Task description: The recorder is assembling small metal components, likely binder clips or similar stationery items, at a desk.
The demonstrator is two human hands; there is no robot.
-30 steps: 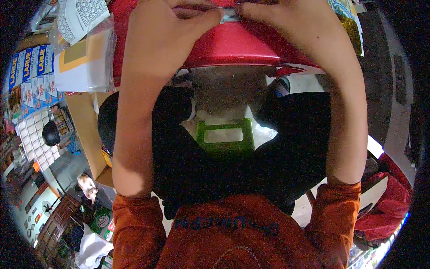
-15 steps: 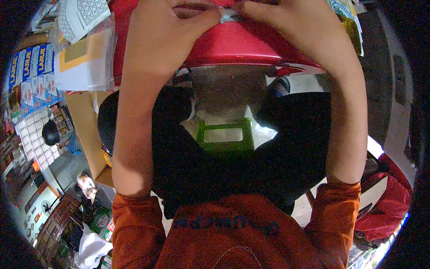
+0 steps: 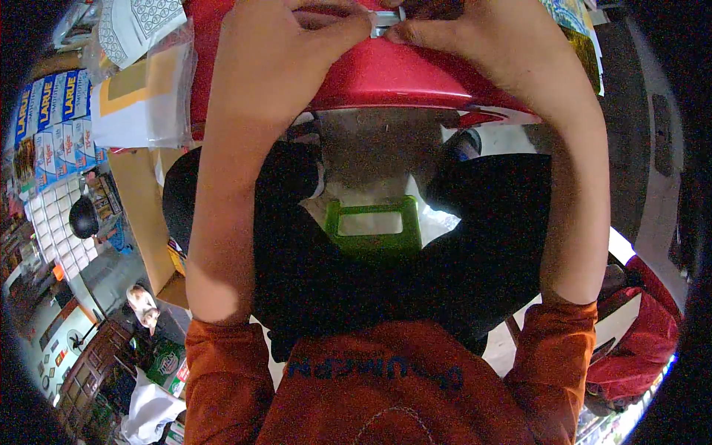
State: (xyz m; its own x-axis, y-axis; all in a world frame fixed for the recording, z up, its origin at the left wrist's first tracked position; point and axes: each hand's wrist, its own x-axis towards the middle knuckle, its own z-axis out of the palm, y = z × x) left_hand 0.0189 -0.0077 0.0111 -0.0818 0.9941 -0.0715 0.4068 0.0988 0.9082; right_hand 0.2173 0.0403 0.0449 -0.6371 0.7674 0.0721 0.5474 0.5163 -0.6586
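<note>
Head view: looking down; both forearms rise from the lower edge to the top of the frame.
Left hand (image 3: 285,35): thumb and forefinger brought together, pinching the left end of a small silvery piece (image 3: 381,24); the upper part of the hand runs out of frame.
Right hand (image 3: 478,37): thumb tip at the right end of the same piece, fingers curled in toward it, pinching; finger detail lost in shadow and at the upper edge.
Silvery piece: between the two thumbs, over the red table (image 3: 400,73), near the top edge of the frame; pale and shiny, mostly covered by fingers. Cannot tell whether it touches the tabletop.
Table: glossy red, rounded near edge, shadowed by the hands.
Left of table: packet in a clear plastic sleeve (image 3: 141,111), white with a yellow-orange frame; a patterned paper sheet (image 3: 144,28) just above it, partly overlapping. Blue cartons (image 3: 52,107) further left.
Right of table: colourful packaging (image 3: 584,55) just beyond the right forearm, blue above, gold below.
Below table: green stool (image 3: 377,248) between the knees of dark trousers (image 3: 482,237).
Lower left: open cardboard box (image 3: 141,215); white-and-tan cat (image 3: 143,305) on the floor near it.
Lower right: dark red cloth (image 3: 641,341), bunched.
Clothing: orange shirt (image 3: 400,378), sleeves ending around the elbows.
</note>
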